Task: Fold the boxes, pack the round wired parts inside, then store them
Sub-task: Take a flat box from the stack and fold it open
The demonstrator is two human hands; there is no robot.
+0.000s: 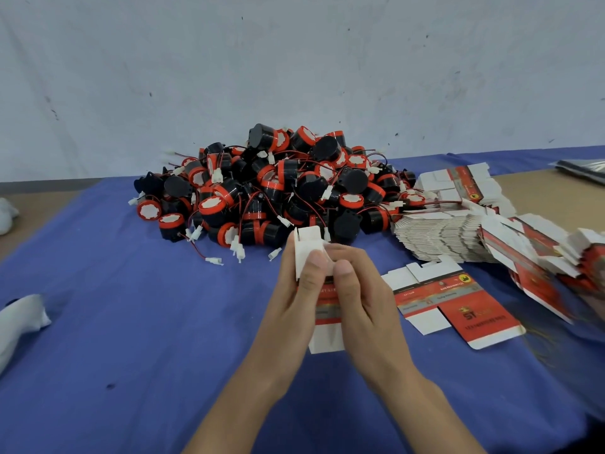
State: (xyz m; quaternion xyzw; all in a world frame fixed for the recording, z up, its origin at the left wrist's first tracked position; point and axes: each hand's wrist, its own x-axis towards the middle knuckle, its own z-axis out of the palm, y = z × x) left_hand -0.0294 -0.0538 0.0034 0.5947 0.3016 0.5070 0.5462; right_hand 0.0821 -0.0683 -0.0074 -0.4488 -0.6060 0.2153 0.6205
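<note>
Both hands hold one small red-and-white cardboard box above the blue cloth, its white flaps sticking up. My left hand grips the box's left side with the thumb on its front. My right hand grips the right side, thumb pressing near the top flap. Behind the hands lies a big pile of round black-and-red wired parts with white connectors. One flat unfolded box lies to the right of my hands.
Stacks of flat box blanks fan out at the right, more at the far right. A white cloth-like object lies at the left edge. The blue cloth covers the table, with a wall behind.
</note>
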